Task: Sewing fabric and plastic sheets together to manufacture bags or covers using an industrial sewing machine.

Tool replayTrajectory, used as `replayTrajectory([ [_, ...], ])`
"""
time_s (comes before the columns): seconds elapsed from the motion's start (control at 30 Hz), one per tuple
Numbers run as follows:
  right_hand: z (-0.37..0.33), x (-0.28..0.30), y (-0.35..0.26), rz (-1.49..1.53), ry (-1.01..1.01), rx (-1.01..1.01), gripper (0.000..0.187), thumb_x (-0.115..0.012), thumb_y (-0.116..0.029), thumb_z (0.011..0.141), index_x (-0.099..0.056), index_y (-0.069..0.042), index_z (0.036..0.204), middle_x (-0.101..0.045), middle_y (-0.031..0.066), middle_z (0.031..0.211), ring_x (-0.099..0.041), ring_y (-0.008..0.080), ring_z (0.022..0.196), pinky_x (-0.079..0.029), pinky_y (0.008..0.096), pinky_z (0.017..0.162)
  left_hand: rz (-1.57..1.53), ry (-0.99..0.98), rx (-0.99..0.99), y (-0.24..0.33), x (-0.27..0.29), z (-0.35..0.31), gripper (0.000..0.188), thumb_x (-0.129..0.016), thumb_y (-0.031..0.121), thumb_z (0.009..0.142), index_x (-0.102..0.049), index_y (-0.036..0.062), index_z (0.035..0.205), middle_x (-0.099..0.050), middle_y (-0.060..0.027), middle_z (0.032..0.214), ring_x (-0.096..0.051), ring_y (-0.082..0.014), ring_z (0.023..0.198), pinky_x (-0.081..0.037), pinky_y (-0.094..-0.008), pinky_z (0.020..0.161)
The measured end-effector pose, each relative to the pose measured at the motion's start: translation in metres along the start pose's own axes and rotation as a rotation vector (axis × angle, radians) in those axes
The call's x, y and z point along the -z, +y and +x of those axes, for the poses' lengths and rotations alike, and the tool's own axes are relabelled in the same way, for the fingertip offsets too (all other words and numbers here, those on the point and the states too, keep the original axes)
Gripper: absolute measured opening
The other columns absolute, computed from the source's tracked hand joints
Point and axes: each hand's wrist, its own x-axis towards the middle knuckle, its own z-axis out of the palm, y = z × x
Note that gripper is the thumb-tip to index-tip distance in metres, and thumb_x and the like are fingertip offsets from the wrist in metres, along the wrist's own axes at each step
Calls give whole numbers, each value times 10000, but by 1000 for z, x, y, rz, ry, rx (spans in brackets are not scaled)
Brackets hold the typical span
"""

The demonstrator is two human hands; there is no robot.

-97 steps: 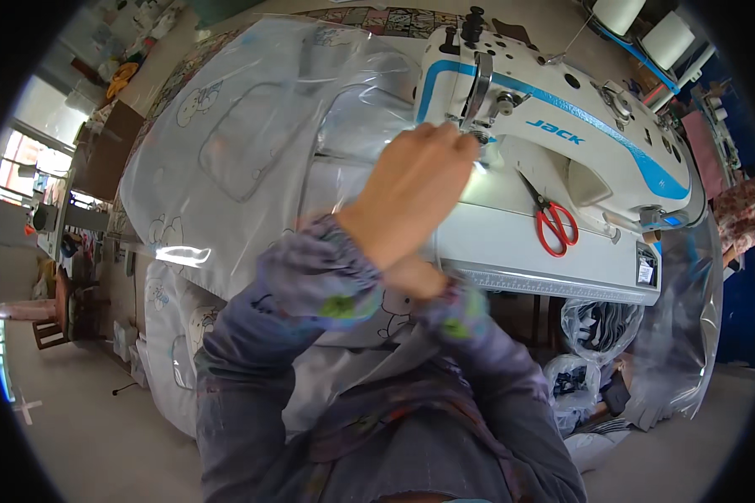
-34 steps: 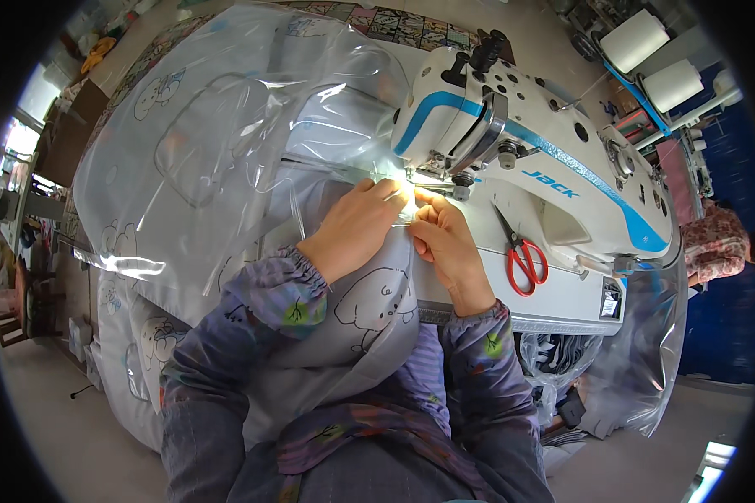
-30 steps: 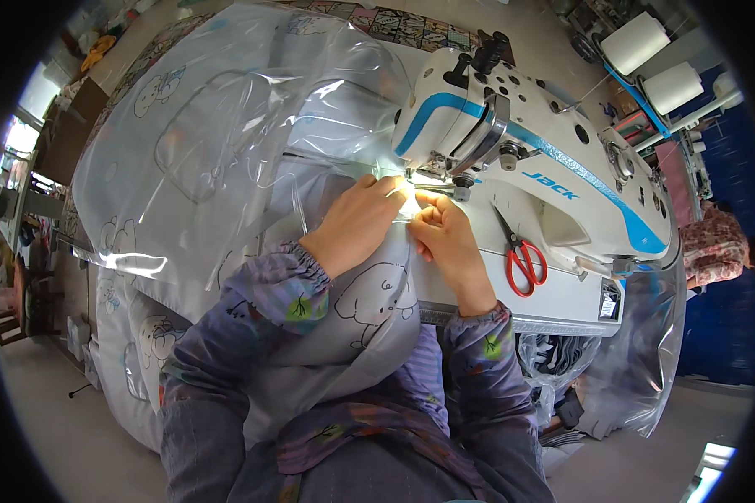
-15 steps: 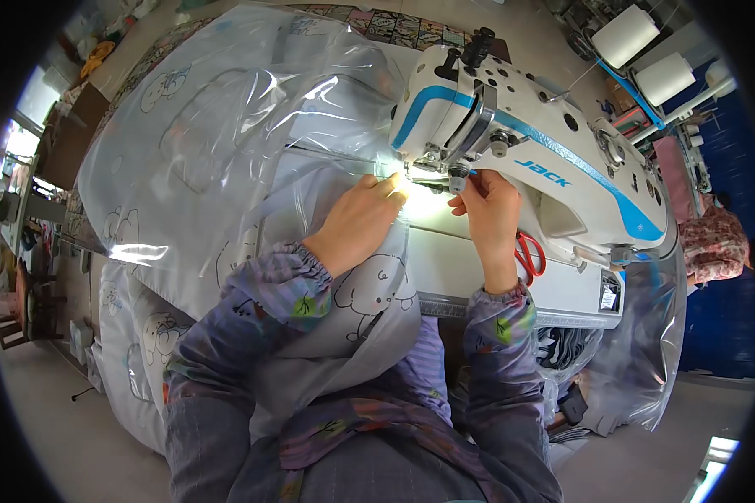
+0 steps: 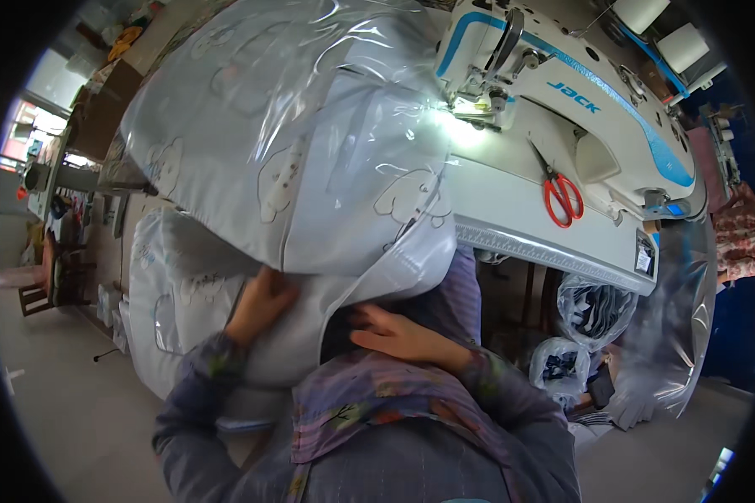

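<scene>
A large grey sheet with printed cartoon animals (image 5: 369, 243) and a glossy clear plastic layer spreads over the sewing table and hangs down toward my lap. My left hand (image 5: 262, 308) is at a fold of the hanging sheet, its fingertips partly hidden in the fold. Just right of it, over my lap, my right hand (image 5: 398, 335) has its fingers apart near the sheet's lower edge and holds nothing visible. The white and blue sewing machine (image 5: 591, 101) stands at the upper right, its lamp lit over the needle area. Neither hand is near the needle.
Red-handled scissors (image 5: 559, 197) lie on the machine bed, right of the needle. A ruler strip (image 5: 528, 246) runs along the table's front edge. Below hang clear bags (image 5: 596, 310) of dark strips. White thread cones (image 5: 682, 46) stand at the back right; a wooden chair (image 5: 50, 272) is far left.
Both hands have left the needle area and come down toward my lap. The sheet's near part is drawn lower, and the scissors now show fully. The view has shifted too.
</scene>
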Motion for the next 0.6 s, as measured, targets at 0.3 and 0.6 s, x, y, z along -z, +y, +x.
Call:
replayTrajectory([
  [0.3, 19, -35, 9, 17, 178, 231, 307, -662, -128, 930, -645, -4, 1210, -663, 79, 1118, -598, 189, 1096, -451, 351, 951, 243, 382, -322, 47, 62, 24, 356, -758, 278, 932, -668, -52, 1030, -675, -89, 799, -632, -145, 784, -502, -320, 688],
  [0.6, -172, 209, -148, -1204, 289, -303, 314, -589, -189, 930, -609, -9, 1187, -661, 128, 919, -662, 247, 805, -555, 359, 767, 316, 385, -198, 101, 134, 25, 341, -698, 279, 975, -650, -9, 798, -578, -63, 658, -510, -136, 610, -397, -338, 570],
])
